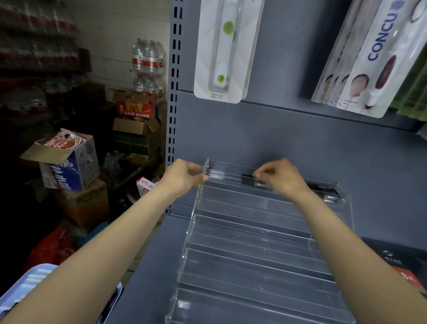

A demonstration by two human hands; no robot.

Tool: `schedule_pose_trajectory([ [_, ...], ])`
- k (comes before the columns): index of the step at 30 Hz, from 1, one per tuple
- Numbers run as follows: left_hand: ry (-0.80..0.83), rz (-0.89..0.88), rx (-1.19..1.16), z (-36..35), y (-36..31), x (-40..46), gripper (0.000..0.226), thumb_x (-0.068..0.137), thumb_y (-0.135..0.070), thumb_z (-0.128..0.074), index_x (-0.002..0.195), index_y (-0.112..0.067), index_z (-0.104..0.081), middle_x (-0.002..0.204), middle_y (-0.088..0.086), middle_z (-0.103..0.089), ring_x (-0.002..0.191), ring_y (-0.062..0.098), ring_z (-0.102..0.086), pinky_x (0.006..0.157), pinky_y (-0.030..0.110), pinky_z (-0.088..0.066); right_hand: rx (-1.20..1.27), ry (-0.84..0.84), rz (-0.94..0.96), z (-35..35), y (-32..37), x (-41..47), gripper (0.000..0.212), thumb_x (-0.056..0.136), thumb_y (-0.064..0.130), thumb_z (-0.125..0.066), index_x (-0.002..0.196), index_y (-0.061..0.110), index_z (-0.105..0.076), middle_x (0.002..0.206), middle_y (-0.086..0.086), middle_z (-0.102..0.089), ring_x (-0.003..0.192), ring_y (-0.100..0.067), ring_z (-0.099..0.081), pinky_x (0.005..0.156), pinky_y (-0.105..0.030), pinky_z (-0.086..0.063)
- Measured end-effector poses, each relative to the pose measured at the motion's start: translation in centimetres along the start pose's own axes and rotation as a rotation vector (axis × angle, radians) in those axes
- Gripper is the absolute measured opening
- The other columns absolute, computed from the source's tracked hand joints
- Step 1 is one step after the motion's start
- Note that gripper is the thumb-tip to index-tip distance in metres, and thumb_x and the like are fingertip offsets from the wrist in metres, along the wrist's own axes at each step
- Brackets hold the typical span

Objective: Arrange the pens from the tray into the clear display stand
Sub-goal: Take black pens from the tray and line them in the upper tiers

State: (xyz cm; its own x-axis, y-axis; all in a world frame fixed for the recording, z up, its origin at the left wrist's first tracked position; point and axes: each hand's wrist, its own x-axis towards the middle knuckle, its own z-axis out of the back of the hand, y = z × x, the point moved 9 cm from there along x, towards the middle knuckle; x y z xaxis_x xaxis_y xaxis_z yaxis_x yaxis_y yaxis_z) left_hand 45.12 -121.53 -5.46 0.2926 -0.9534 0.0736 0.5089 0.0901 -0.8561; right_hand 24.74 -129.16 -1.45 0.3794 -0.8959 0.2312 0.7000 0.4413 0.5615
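Two hands work at the top tier of the clear display stand [257, 243], which sits on a grey shelf [150, 253] against the back panel. Left hand [185, 176] is at the stand's left end wall, fingers curled and pinching the tip end of a clear-barrelled pen [229, 178] lying along the top channel. Right hand [280, 178] has fingers curled down, pinching the same pen near its black grip section. More pens [327, 192], dark ones, lie in the right half of that top channel, partly hidden by the right wrist. Lower tiers look unfilled. Blue tray [30, 285] is at bottom left, mostly hidden under the left forearm; what it holds is hard to tell.

Step in hand, as judged: seating this pen flat in the top row. To do it well, keep the pen parallel to the channel's front lip, lower both ends together so it does not tip over the lip to the tier below, and butt the tip end against the left wall without pushing the stand sideways. Release the right pinch first, then the left. Risk: acrylic is slick, so the pen may roll; the light stand may shift.
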Motion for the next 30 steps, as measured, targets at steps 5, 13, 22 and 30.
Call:
schedule_pose_trajectory([
  [5, -0.061, -0.032, 0.046, 0.3, -0.4, -0.4, 0.042, 0.088, -0.022, -0.064, 0.127, -0.008, -0.056, 0.124, 0.011, -0.062, 0.111, 0.022, -0.060, 0.102, 0.036, -0.044, -0.002, -0.011, 0.037, -0.5, 0.3, -0.3, 0.017, 0.091, 0.017, -0.057, 0.096, 0.012, -0.073, 0.101, -0.003, -0.071, 0.098, -0.016, -0.062, 0.077, -0.015, -0.036],
  [13, -0.213, -0.174, 0.187, 0.2, -2.8, -2.8, 0.037, 0.092, -0.015, -0.058, 0.128, -0.008, -0.053, 0.127, 0.007, -0.059, 0.115, 0.022, -0.057, 0.094, 0.026, -0.042, -0.095, -0.015, 0.096, -1.0, 0.9, -1.1, 0.022, 0.092, 0.016, -0.053, 0.099, 0.008, -0.072, 0.107, -0.006, -0.070, 0.103, -0.022, -0.061, 0.081, -0.020, -0.039],
  [22, -0.195, -0.125, 0.318, -0.4, -2.6, -3.3, 0.050, 0.089, 0.006, -0.048, 0.137, -0.010, -0.045, 0.133, 0.012, -0.055, 0.123, 0.029, -0.051, 0.100, 0.031, -0.042, -0.132, 0.068, 0.089, -0.8, 0.7, -0.7, 0.018, 0.086, 0.008, -0.062, 0.101, 0.009, -0.071, 0.106, -0.008, -0.070, 0.102, -0.021, -0.062, 0.070, -0.009, -0.031],
  [30, -0.136, -0.114, 0.362, -0.5, -2.7, -2.9, 0.057, 0.086, 0.012, -0.049, 0.139, -0.009, -0.043, 0.134, 0.012, -0.054, 0.126, 0.029, -0.048, 0.106, 0.035, -0.040, -0.163, 0.082, 0.046, -0.6, 0.3, -1.0, 0.016, 0.087, 0.010, -0.061, 0.099, 0.011, -0.072, 0.105, -0.007, -0.070, 0.103, -0.022, -0.062, 0.082, -0.017, -0.039],
])
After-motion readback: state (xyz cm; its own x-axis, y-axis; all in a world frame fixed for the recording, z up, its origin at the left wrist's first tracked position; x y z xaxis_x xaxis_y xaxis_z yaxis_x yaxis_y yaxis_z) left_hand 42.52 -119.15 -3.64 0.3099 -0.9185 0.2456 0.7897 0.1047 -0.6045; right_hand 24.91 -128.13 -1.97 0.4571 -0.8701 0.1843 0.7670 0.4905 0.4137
